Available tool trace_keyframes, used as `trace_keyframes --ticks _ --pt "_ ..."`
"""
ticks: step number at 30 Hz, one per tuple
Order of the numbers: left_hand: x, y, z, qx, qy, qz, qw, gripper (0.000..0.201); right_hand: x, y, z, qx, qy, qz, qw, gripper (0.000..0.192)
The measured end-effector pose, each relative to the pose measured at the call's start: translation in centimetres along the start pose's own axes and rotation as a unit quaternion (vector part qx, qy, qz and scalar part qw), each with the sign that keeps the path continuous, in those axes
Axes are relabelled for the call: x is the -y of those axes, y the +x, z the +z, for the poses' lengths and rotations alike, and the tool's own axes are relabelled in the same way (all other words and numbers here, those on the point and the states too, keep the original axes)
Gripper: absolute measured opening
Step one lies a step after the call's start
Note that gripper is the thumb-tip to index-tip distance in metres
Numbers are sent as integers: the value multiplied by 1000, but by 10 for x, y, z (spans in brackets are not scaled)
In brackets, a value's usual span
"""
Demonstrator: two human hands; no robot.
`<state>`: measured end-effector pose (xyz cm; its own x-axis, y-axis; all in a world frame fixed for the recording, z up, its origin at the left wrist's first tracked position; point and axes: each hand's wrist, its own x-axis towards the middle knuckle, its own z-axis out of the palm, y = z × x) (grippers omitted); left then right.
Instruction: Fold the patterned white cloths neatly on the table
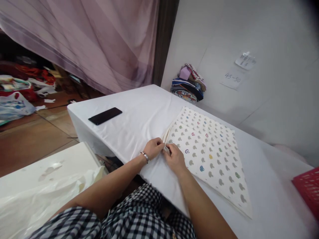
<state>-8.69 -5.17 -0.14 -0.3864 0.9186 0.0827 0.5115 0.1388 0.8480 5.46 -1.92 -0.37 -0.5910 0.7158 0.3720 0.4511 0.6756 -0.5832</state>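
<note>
A folded cream cloth printed with grey and coloured mushroom shapes lies flat on the white-covered table. At its near left corner my left hand is closed in a pinch on the layered edge. My right hand pinches the same corner just beside it, the two hands' fingertips nearly touching. How many layers are between the fingers cannot be made out. A bracelet circles my left wrist.
A black phone lies on the table to the left. Folded fabrics are piled against the wall. A red basket stands at the right edge. A white surface with plastic sheeting is at lower left; bags sit on the floor.
</note>
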Motion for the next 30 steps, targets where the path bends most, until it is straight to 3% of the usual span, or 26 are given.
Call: trace_keyframes --ticks 9,14,21,30 --pt "3 0 3 5 -4 13 1000 37 -12 1 7 -30 85 50 995 15" --pt "2 0 3 3 14 21 1000 28 -14 0 6 -50 97 45 993 18" --pt "2 0 4 22 30 23 999 26 -10 3 4 -18 69 74 995 15" --pt "1 -2 5 17 58 28 998 35 -20 2 8 -62 168 115 977 16"
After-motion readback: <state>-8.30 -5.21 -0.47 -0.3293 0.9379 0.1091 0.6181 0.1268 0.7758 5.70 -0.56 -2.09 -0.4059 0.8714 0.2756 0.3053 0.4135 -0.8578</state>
